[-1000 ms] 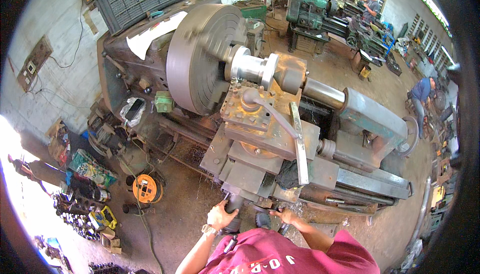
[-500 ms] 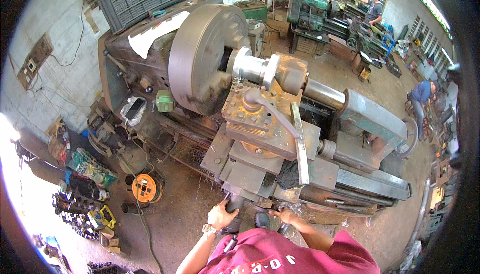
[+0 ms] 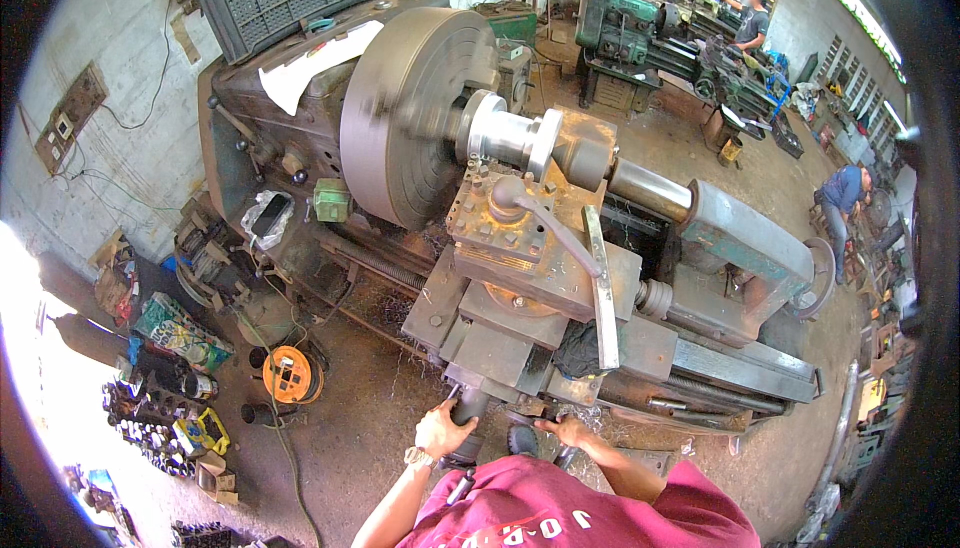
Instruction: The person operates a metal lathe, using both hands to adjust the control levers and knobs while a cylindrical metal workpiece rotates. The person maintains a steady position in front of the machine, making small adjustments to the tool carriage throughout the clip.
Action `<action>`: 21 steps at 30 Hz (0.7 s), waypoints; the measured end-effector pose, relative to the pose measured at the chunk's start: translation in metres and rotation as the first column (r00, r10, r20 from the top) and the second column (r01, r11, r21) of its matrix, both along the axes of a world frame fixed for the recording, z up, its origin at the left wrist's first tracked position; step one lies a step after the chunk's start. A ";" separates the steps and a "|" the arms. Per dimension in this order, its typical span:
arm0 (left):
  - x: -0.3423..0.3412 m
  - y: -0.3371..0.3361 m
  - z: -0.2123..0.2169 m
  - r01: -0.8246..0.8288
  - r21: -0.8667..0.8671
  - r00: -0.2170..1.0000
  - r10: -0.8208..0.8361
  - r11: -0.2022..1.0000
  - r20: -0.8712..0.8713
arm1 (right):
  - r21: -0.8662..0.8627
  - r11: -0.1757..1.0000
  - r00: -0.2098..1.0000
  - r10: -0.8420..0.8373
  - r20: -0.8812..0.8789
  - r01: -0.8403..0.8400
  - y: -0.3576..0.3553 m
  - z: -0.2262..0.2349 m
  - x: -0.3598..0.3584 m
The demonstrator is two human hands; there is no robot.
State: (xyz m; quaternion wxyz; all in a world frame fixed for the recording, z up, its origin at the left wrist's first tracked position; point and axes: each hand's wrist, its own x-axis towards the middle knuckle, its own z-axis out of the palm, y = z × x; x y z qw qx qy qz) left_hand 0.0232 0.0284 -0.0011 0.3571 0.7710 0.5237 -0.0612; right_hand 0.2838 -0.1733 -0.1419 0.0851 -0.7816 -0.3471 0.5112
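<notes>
The left hand (image 3: 443,430) is closed around a dark, round handle (image 3: 468,408) at the near edge of the lathe carriage (image 3: 520,338). The fingers wrap the handle fully, and a metal wristwatch (image 3: 417,458) sits on the wrist just behind them. The right hand (image 3: 570,431) rests on another control at the same edge, a little to the right of the left fingers. I cannot tell whether its fingers grip something or only touch it, because the part under them is small and dark.

Directly beyond the fingers rises the carriage, made of flat steel plates, grey, oily and spotted with rust. On top stands a square tool post (image 3: 505,223), orange-brown with rust, with bolt heads on its upper face. A long curved lever (image 3: 560,233) and a flat straight steel bar (image 3: 602,288) lie across it, pointing back toward the hands.

Further from the fingers is a large, round, heavy chuck (image 3: 405,113), dull grey and blurred at its face. It holds a bright, smooth cylindrical workpiece (image 3: 510,138), with a rusty brown section to its right. Thin metal chips are scattered on the dusty concrete floor (image 3: 340,428) to the left of the left fingers, where an orange cable reel (image 3: 291,375) also lies.
</notes>
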 end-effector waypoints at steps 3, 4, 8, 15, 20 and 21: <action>0.001 0.000 0.003 -0.004 -0.006 1.000 0.005 1.000 0.007 | -0.113 0.993 0.996 -0.042 -0.078 0.033 0.005 0.006 0.001; 0.001 0.000 0.004 -0.002 -0.008 1.000 0.002 1.000 0.010 | -0.160 0.986 0.996 -0.065 -0.061 0.054 0.006 0.007 0.000; 0.001 0.000 0.004 0.003 0.000 1.000 -0.003 1.000 0.013 | -0.180 0.982 0.998 -0.063 -0.025 0.057 0.011 0.012 -0.003; 0.000 0.000 -0.001 -0.007 0.010 1.000 0.007 1.000 0.021 | 0.063 0.994 0.995 -0.087 -0.049 0.090 0.015 0.051 -0.010; 0.000 0.000 0.000 -0.007 0.009 1.000 0.007 1.000 0.016 | 0.023 1.000 1.000 0.007 0.013 -0.007 0.020 0.055 -0.012; 0.000 0.000 0.000 -0.006 0.004 1.000 0.006 1.000 0.005 | -0.010 1.000 1.000 0.002 0.031 -0.002 0.020 0.053 -0.012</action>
